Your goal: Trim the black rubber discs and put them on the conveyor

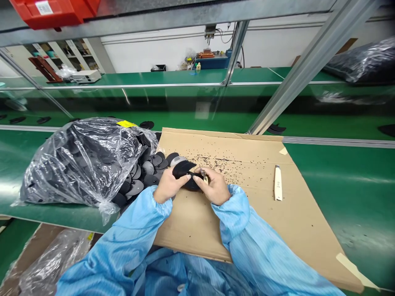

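Observation:
My left hand (169,184) is closed on a few thin black plastic discs (183,167), fanned out above the cardboard. My right hand (214,187) is closed around a small tool with a metal tip (204,176), whose exact kind is hard to make out. Its thumb meets my left thumb at the discs' lower edge. Tiny black bits (216,164) lie scattered on the cardboard sheet (256,230) just beyond my hands. To the left, loose black discs (135,188) spill from a clear plastic bag (77,164) full of them.
A cream-coloured strip, perhaps a cutter's handle (278,183), lies on the cardboard at right. Behind the sheet runs a green conveyor (185,107) carrying several discs. A slanted metal post (296,78) rises at right. Overhead hangs a red bin (58,12).

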`<state>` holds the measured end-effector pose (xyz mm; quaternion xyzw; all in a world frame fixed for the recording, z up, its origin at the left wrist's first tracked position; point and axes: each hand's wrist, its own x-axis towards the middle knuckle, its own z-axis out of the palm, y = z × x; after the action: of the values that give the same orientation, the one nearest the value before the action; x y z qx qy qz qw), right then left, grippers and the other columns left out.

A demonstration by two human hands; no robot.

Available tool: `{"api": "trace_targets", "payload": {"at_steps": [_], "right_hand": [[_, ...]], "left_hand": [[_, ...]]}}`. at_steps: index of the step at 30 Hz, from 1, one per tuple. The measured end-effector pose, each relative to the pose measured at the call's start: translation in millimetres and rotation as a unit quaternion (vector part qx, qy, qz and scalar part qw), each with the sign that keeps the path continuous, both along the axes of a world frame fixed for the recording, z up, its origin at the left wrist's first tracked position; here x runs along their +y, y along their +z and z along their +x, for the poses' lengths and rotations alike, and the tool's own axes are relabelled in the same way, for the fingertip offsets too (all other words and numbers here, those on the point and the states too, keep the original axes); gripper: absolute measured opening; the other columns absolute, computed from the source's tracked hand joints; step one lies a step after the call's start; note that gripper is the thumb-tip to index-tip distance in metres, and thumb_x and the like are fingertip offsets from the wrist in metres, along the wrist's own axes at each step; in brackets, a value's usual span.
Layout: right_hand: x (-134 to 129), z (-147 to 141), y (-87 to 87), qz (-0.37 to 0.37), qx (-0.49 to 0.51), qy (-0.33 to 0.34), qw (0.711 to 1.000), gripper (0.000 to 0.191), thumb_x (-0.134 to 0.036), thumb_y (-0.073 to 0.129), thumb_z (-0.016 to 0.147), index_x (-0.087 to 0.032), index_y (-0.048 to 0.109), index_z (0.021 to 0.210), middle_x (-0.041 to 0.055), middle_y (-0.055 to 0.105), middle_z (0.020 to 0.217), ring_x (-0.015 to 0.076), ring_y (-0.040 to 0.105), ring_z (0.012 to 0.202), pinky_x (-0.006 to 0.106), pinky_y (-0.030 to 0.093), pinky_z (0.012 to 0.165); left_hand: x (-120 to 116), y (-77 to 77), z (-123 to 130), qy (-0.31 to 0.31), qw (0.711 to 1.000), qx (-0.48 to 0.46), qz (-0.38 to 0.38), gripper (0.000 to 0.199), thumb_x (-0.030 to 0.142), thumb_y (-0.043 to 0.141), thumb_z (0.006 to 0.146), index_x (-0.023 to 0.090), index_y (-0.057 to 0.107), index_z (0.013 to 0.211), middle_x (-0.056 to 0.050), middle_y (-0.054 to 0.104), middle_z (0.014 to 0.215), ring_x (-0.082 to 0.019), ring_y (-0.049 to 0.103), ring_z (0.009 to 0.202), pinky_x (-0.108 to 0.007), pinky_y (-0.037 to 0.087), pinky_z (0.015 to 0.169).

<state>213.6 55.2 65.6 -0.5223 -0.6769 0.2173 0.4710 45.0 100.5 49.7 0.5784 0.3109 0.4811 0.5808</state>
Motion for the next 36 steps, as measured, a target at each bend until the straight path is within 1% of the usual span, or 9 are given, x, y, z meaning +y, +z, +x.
{"api": "trace_targets", "payload": {"at_steps": [2, 5, 10, 14, 18, 22, 25, 32, 36], "right_hand": [[0, 4, 3.5, -0.033, -0.011, 0.020, 0.999, 0.020, -0.038, 0.058, 0.080, -0.018, 0.059, 0.080, 0.0004, 0.056, 0.068, 0.0143, 0.050, 0.062, 0.027, 0.040, 0.060], [1, 6, 3.6, -0.041, 0.071, -0.006, 0.997, 0.025, -0.040, 0.061, 0.078, -0.018, 0.053, 0.073, -0.0031, 0.047, 0.059, 0.0110, 0.041, 0.054, 0.024, 0.035, 0.054], [3, -3, -10.5, 0.002, 0.198, -0.081, 0.977, 0.029, -0.044, 0.064, 0.077, -0.018, 0.053, 0.079, -0.0034, 0.046, 0.062, 0.0102, 0.039, 0.054, 0.024, 0.036, 0.054], [0, -13, -17.0, 0.021, 0.170, -0.109, 0.979, 0.026, -0.043, 0.062, 0.082, -0.018, 0.053, 0.080, -0.0026, 0.047, 0.064, 0.0111, 0.042, 0.056, 0.025, 0.038, 0.056], [-4, -20, -15.5, 0.047, 0.127, -0.136, 0.981, 0.023, -0.041, 0.058, 0.085, -0.019, 0.051, 0.081, -0.0018, 0.048, 0.067, 0.0120, 0.044, 0.059, 0.026, 0.039, 0.059], [-4, -19, -12.0, 0.044, 0.132, -0.116, 0.984, 0.023, -0.040, 0.060, 0.083, -0.019, 0.051, 0.082, 0.0011, 0.055, 0.077, 0.0134, 0.050, 0.066, 0.027, 0.043, 0.064], [-3, -16, -7.1, 0.009, 0.147, -0.080, 0.986, 0.027, -0.041, 0.064, 0.078, -0.018, 0.056, 0.088, 0.0043, 0.061, 0.088, 0.0164, 0.055, 0.075, 0.030, 0.046, 0.071], [1, -8, -3.1, -0.065, 0.224, -0.034, 0.972, 0.036, -0.042, 0.078, 0.062, -0.017, 0.056, 0.078, -0.0005, 0.055, 0.069, 0.0128, 0.048, 0.061, 0.026, 0.042, 0.059], [1, -8, -3.6, -0.061, 0.233, -0.049, 0.969, 0.035, -0.040, 0.078, 0.061, -0.017, 0.055, 0.073, -0.0018, 0.052, 0.064, 0.0115, 0.045, 0.057, 0.025, 0.040, 0.055]], "left_hand": [[-1, 0.2, 0, -0.007, 1.000, -0.009, -0.022, 0.043, 0.026, 0.076, 0.070, 0.014, 0.067, 0.110, -0.009, 0.067, 0.104, -0.022, 0.063, 0.095, -0.032, 0.053, 0.083], [0, -3.0, 2, -0.005, 0.996, -0.061, -0.072, 0.052, 0.030, 0.076, 0.071, 0.015, 0.061, 0.118, -0.009, 0.065, 0.107, -0.021, 0.063, 0.091, -0.029, 0.055, 0.070], [-1, -6.3, 4, -0.042, 0.993, -0.094, -0.055, 0.051, 0.027, 0.075, 0.073, 0.016, 0.059, 0.121, -0.010, 0.062, 0.117, -0.022, 0.060, 0.104, -0.033, 0.052, 0.088], [-5, -8.4, 8, -0.079, 0.990, -0.106, -0.053, 0.041, 0.027, 0.074, 0.075, 0.014, 0.064, 0.113, -0.011, 0.065, 0.112, -0.023, 0.061, 0.106, -0.037, 0.049, 0.096], [-6, -11.7, 12, -0.059, 0.987, -0.125, -0.081, 0.038, 0.027, 0.075, 0.074, 0.015, 0.066, 0.108, -0.011, 0.066, 0.110, -0.024, 0.061, 0.105, -0.040, 0.048, 0.098], [-6, -11.3, 13, -0.024, 0.988, -0.121, -0.089, 0.036, 0.028, 0.076, 0.072, 0.014, 0.067, 0.103, -0.010, 0.067, 0.103, -0.023, 0.064, 0.095, -0.040, 0.051, 0.093], [-5, -10.5, 10, -0.031, 0.991, -0.103, -0.080, 0.034, 0.030, 0.076, 0.072, 0.014, 0.069, 0.101, -0.009, 0.068, 0.101, -0.022, 0.065, 0.092, -0.037, 0.052, 0.089], [-2, -15.1, 6, -0.020, 0.998, -0.049, -0.040, 0.034, 0.029, 0.079, 0.069, 0.012, 0.069, 0.096, -0.008, 0.068, 0.093, -0.020, 0.063, 0.088, -0.033, 0.050, 0.086], [-4, -10.9, 9, -0.074, 0.991, -0.087, -0.065, 0.031, 0.028, 0.078, 0.070, 0.009, 0.068, 0.093, -0.011, 0.068, 0.095, -0.023, 0.063, 0.092, -0.038, 0.049, 0.090]]}}
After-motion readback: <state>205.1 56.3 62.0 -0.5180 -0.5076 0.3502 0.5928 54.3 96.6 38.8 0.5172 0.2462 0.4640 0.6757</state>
